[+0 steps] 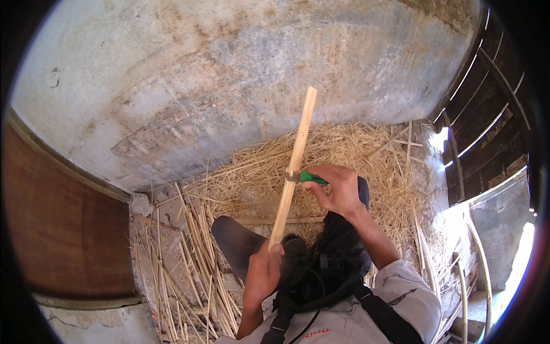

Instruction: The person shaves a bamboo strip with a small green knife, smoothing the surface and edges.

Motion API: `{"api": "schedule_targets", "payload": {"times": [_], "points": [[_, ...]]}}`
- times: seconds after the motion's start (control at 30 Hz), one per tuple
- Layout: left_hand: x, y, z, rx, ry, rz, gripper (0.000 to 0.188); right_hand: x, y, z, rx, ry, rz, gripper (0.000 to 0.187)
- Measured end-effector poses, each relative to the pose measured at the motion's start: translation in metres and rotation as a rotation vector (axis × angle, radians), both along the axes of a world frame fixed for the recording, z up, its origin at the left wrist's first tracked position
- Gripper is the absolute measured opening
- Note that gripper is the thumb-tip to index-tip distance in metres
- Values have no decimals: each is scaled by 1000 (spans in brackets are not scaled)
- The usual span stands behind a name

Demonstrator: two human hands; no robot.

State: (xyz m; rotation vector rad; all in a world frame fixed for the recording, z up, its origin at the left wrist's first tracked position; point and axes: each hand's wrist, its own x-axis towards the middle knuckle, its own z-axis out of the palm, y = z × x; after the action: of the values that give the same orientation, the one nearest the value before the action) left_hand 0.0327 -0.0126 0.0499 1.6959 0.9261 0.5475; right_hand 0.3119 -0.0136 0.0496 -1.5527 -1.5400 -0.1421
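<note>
A long pale strip of bamboo or wood (pixel 301 135) slants up and away in front of me, its far end free in the air. My left hand (pixel 264 269) is closed around the near end of this strip. Over to the right, my right hand (pixel 339 189) grips a green-handled knife (pixel 314 177), fingers wrapped on the handle. The knife's metal part lies across the strip around mid-length and touches it. Small raised shavings seem to show there, though the blade edge is too small to make out.
Loose straw-like shavings (pixel 366 143) cover the floor ahead and to the right. Many thin sticks (pixel 195 258) lie at left, beside a brown wooden panel (pixel 66 223). A stained wall (pixel 240 74) rises ahead. Dark slatted boards (pixel 487 114) and curved poles (pixel 481 264) stand at right.
</note>
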Motion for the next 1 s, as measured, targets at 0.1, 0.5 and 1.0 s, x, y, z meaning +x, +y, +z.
{"api": "schedule_targets", "payload": {"times": [0.1,0.5,1.0], "points": [[-2,1,0,8,22,7,25,2,7,-2,46,-18,4,25],[-8,-1,-5,-1,41,26,31,24,31,3,60,64,-37,28],[-41,-12,-39,-17,102,-9,22,122,62,-18,-235,167,-465,35]]}}
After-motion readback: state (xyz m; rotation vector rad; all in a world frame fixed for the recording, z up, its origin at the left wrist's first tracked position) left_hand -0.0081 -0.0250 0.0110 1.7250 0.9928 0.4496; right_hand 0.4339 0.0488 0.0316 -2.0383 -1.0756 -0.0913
